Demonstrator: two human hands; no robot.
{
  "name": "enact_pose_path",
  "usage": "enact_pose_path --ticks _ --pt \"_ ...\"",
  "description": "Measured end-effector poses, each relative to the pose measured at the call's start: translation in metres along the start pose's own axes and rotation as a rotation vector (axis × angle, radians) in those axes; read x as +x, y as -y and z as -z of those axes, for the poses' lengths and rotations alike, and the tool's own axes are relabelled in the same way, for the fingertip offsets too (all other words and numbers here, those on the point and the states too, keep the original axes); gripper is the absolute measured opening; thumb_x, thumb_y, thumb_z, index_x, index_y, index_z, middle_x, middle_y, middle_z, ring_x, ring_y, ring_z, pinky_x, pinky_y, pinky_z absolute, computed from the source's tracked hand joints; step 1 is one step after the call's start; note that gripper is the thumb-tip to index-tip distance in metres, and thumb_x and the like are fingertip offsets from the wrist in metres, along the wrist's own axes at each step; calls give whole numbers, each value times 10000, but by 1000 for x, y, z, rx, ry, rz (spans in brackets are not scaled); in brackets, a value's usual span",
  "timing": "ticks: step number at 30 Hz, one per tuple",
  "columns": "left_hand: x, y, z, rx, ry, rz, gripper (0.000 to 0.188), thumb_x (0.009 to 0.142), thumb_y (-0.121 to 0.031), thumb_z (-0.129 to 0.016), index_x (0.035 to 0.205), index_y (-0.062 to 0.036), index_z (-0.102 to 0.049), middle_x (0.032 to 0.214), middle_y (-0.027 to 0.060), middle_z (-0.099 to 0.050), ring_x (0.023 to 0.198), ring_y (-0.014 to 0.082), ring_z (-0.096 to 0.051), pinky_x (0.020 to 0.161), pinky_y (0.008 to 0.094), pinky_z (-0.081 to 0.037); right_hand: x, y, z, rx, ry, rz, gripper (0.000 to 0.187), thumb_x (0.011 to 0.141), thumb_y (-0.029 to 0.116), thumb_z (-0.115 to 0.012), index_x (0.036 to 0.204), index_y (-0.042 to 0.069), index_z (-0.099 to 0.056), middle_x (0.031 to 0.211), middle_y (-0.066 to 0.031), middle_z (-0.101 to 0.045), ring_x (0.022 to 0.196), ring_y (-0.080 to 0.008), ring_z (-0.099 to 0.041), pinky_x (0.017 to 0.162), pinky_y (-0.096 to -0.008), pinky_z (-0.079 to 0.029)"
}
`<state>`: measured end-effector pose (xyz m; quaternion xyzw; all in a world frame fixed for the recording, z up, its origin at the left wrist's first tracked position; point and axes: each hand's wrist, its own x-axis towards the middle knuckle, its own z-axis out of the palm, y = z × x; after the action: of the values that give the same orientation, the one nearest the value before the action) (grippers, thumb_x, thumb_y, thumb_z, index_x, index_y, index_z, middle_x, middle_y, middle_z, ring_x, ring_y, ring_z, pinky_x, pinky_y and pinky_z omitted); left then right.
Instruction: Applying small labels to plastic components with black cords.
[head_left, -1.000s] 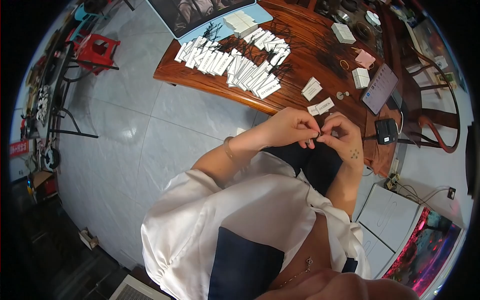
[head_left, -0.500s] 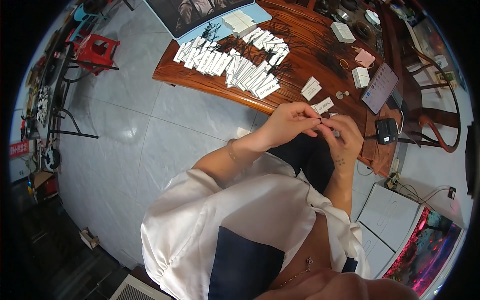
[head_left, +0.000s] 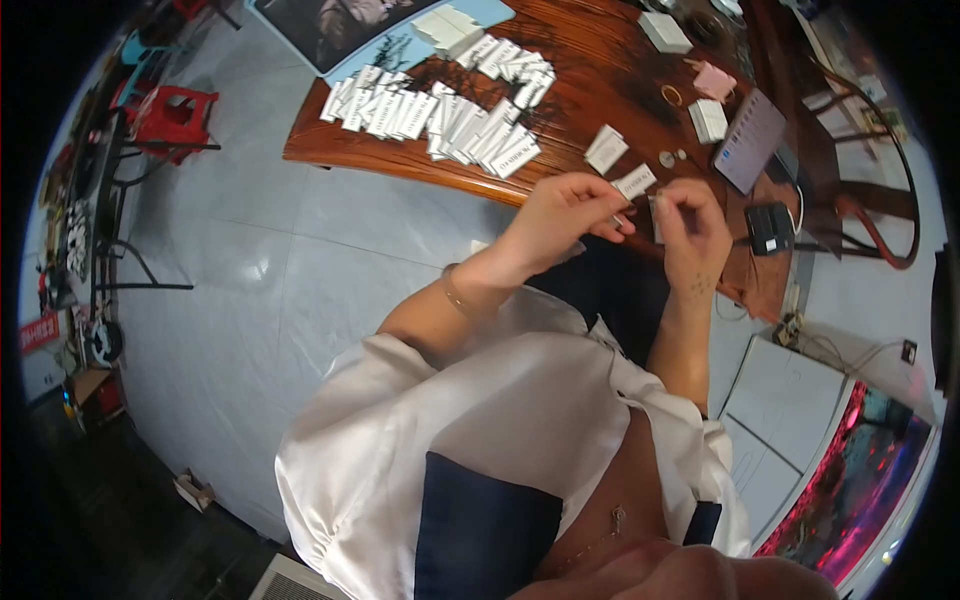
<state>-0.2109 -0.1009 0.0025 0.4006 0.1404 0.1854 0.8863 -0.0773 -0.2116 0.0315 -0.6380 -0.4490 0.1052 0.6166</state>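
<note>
My left fingers (head_left: 596,209) and right fingers (head_left: 700,203) near each other, each pinched together; too blurred to tell on what. White tag (head_left: 634,181) just past left fingertips; tag pile (head_left: 400,112) farther off to their left, on worktop (head_left: 572,130).

You occupy what appears to be a home. Evidence about you: varnished wooden bench (head_left: 585,75), curved wooden chair (head_left: 875,200), red plastic stool (head_left: 160,120), grey tiled floor (head_left: 240,310).

On the table (head_left: 590,60): tags (head_left: 460,130) at left, a stack of cards (head_left: 447,32) behind them, a phone (head_left: 752,142) at right, a box (head_left: 770,230) nearer. Left of the table, a stool (head_left: 152,120); right, a chair (head_left: 880,200).
</note>
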Motion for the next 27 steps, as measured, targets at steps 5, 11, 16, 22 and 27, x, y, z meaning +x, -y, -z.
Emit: enact_pose_path --ticks 5,11,16,22,27 --pt "1 -8 0 122 -46 -50 154 893 -39 -588 1008 57 -623 997 126 -640 854 201 -664 722 278 -558 7 -3 -2 214 28 -144 68 855 0 -629 910 -14 -592 878 -18 -568 770 -71 -529 690 -196 -421" --pt "1 -2 0 264 -63 -38 143 879 -26 -602 1000 44 -633 947 107 -650 831 159 -659 690 252 -544 1 -7 -2 231 47 -173 61 856 -2 -625 907 -11 -591 871 -21 -566 734 -71 -527 661 -197 -428" --pt "-1 -2 -4 263 -23 -64 148 881 -33 -601 1010 32 -632 908 77 -650 770 124 -645 657 232 -532 0 -7 -2 255 66 -173 59 858 -15 -614 909 -10 -585 887 -33 -564 727 -81 -527 661 -205 -433" --pt "0 0 -1 315 9 -102 136 860 -41 -611 980 14 -646 845 65 -648 714 106 -639 609 218 -519 -3 -5 -6 486 127 -203 67 907 15 -550 971 4 -531 904 -84 -572 691 -100 -524 628 -218 -440" --pt "0 3 2 444 34 -236 112 859 -1 -586 957 29 -632 921 64 -633 762 110 -651 630 222 -534 -8 -5 -9 760 152 -226 97 952 75 -496 1026 17 -473 895 -128 -576 621 -114 -502 563 -235 -431"
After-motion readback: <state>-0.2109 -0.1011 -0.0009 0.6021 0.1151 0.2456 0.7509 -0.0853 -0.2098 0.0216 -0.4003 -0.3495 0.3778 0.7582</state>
